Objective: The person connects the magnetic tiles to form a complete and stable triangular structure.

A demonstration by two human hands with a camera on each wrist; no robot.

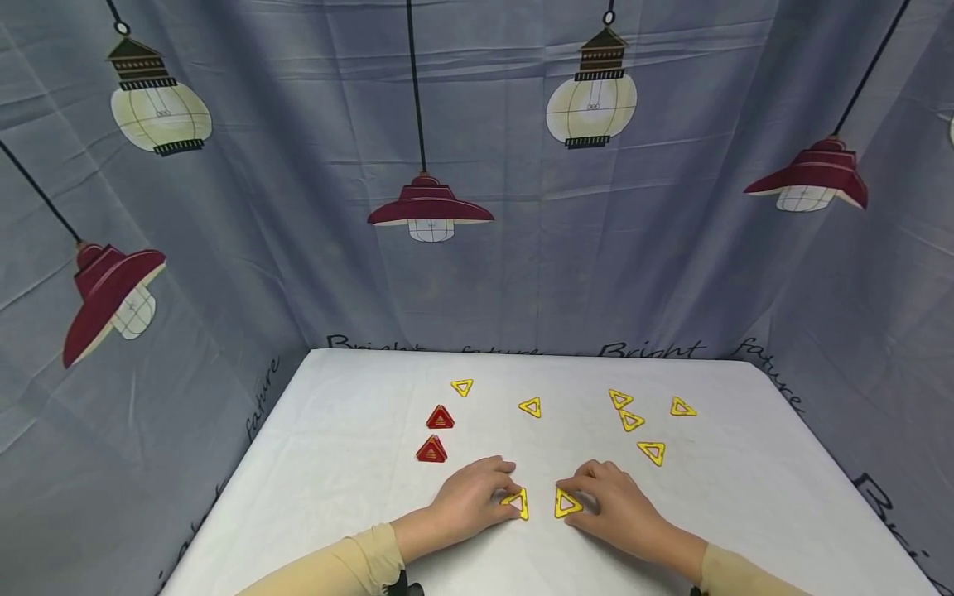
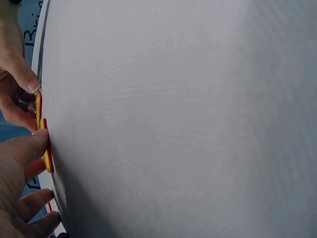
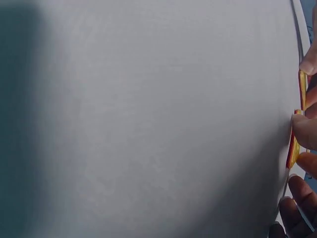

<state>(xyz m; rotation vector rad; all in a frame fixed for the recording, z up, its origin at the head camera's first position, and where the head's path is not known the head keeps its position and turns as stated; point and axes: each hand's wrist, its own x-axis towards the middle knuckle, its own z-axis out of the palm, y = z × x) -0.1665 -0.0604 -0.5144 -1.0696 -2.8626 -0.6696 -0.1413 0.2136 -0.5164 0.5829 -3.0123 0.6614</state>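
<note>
Low over the near part of the white table, my left hand (image 1: 475,499) pinches a yellow triangular frame (image 1: 525,505) between thumb and fingers. Facing it across a narrow gap, my right hand (image 1: 614,511) grips a second yellow triangular frame (image 1: 558,503) in the same way. Seen edge-on in the left wrist view, the left hand's triangle (image 2: 47,153) is yellow on one face and red on the other. The right wrist view shows the right hand's triangle (image 3: 293,148) with the same two colours, close to the tabletop.
Two red triangles (image 1: 440,418) lie beyond my left hand on the white table (image 1: 335,480). Several yellow triangular frames (image 1: 461,382) are scattered farther back, two of them touching (image 1: 632,428) at the right. A grey curtain (image 1: 492,290) printed with lamps surrounds the table.
</note>
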